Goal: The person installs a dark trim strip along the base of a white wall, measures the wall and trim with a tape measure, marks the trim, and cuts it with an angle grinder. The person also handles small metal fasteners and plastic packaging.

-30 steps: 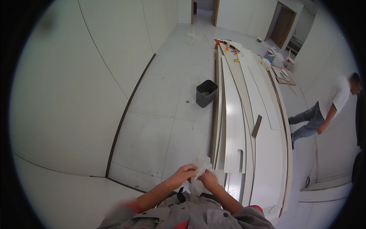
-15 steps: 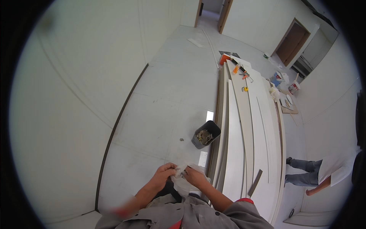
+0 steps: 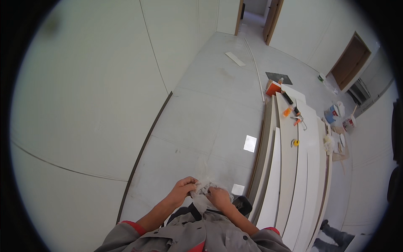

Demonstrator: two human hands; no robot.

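Note:
A crumpled clear plastic bag (image 3: 203, 201) hangs in front of my body at waist height, its mouth facing up. My left hand (image 3: 184, 187) pinches the bag's left edge between thumb and fingers. On the other side my right hand (image 3: 219, 198) is closed at the bag's mouth, its fingertips partly hidden in the plastic. Small greyish pieces show inside the bag, too small to name. Just right of my right hand stands a black bin (image 3: 244, 204) on the floor, partly covered by my forearm.
A long stack of white panels (image 3: 289, 168) runs along my right. On it lie a yellow tape measure (image 3: 295, 143), a caulking gun (image 3: 299, 121) and an orange bottle (image 3: 287, 112). Buckets (image 3: 331, 113) stand beyond. A wall (image 3: 84, 126) rises on my left. Another person's legs (image 3: 336, 237) show at lower right.
My view has swung so that the stack and bin sit farther right and lower, the bin now beside my right arm. Both hands keep hold of the bag.

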